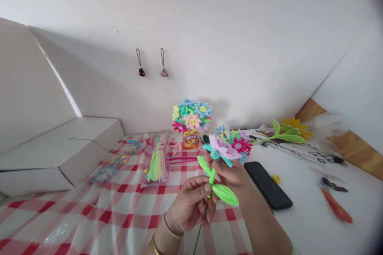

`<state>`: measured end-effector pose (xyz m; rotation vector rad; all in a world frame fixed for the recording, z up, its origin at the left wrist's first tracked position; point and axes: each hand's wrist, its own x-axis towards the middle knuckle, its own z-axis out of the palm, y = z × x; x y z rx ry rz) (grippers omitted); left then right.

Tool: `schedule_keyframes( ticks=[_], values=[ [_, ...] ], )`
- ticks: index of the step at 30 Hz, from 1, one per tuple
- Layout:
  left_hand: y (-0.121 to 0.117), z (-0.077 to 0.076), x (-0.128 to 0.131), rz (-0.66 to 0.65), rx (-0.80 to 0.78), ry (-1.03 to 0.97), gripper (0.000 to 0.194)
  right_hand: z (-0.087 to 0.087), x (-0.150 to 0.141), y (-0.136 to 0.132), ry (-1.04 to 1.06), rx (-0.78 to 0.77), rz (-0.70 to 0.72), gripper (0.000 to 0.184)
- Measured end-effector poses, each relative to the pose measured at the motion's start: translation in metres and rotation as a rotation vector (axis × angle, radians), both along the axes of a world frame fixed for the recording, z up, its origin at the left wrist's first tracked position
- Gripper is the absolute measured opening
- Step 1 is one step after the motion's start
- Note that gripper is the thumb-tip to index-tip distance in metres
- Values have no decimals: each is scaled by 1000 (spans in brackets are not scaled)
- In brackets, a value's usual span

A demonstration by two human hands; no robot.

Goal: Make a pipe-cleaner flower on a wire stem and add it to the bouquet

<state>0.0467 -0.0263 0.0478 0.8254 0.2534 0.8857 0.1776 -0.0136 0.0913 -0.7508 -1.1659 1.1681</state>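
1. Currently, head view, only view. Landmark: orange-labelled cup (190,140), standing at the back of the red-and-white checked tablecloth (119,229), packed with a chenille flower bouquet (192,120).
2. Lilac chenille flower (223,149): held up nearer the camera than the cup and to its right. Teal sepals under the bloom, two bright green leaves on the stem, thin dark wire running down below.
3. Left hand (190,199): thumb and forefinger pinched together on the green stem near the lower leaf, other fingers curled under. Nearer the camera than the cup.
4. Right hand (231,177): thumb and fingers closed round the stem just below the bloom; some fingers hidden behind the left hand. Right of the cup, nearer the camera.
5. Left of cup: clear bag of pipe cleaners (157,159) just beside it; beads (119,160) further out; white box (60,151) furthest.
6. Right of cup: second flower bunch (241,143), partly hidden by the held bloom; then black smartphone (267,185), yellow chenille sunflower (295,129) lying sideways, orange-handled tool (336,206) well apart.
7. Above cup, to its left: two corded charms (163,72) hanging on the wall.
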Motion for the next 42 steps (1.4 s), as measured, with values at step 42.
schedule_keyframes(
  ticks=[42],
  values=[
    [-2,9,9,520,343,432,22,-14,3,20,-21,-67,-41,19]
  ],
)
